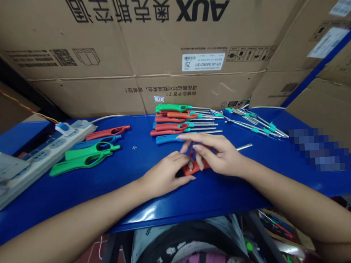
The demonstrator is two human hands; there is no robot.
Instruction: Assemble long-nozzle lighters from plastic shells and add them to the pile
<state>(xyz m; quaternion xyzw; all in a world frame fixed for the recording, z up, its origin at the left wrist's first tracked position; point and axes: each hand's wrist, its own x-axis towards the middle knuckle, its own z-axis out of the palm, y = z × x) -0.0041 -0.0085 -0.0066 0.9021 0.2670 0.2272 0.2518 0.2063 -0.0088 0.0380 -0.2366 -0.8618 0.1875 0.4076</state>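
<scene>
So the blue counter (pixel 272 153) ran under everything. Out left of the left grip (pixel 163 174) sat the white strip (pixel 37 159), with a few loose handles (pixel 78 154) between the two. The lighter pile (pixel 169 128) lay just beyond both grips, and the rods (pixel 255 130) were past the right grip (pixel 224 154), further right and away.

The bit that mattered, imo: the red lighter (pixel 205 165) lay right under both grips, long axis roughly side to side, butt at the left grip's fingers and slightly nearer the body. A metal tube (pixel 244 147) poked out past the right grip, looked like its front end. So left was nearer the butt, right sat over the middle.

Right grip was narrow, seemingly pinching a purple piece (pixel 191 149) above the butt. Left grip was against that end, couldn't tell if clamped. Tiny pins (pixel 134 147) lay left of and beyond the left grip.
</scene>
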